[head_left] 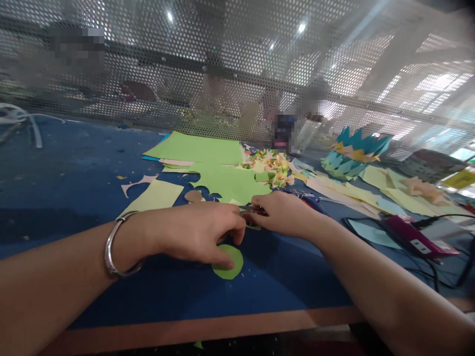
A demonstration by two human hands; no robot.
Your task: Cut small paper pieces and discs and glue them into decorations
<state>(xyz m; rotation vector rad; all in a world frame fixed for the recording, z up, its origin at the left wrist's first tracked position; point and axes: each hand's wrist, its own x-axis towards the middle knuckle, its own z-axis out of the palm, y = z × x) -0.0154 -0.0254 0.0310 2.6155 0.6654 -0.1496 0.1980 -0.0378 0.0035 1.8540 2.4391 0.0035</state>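
Observation:
A round piece of green paper [228,271] lies flat on the blue tabletop. My left hand [196,232] is over it, thumb tip resting on the circle and the curled index finger apart from the thumb. Just right of it, my right hand [280,212] has its fingers closed around what looks like a pair of scissors [245,209], of which only a little grey metal shows. Beyond both hands lies a green sheet [232,180] with rounded bites cut from its edge. Near my left knuckles sits a small brownish disc [193,196].
Whole green sheets [200,148] are stacked behind, beside a heap of crumpled paper scraps [272,165]. To the right are a zigzag-edged teal paper crown [356,151], loose paper strips and a purple device [421,237] with black cables. A perforated metal screen [230,59] borders the table's back.

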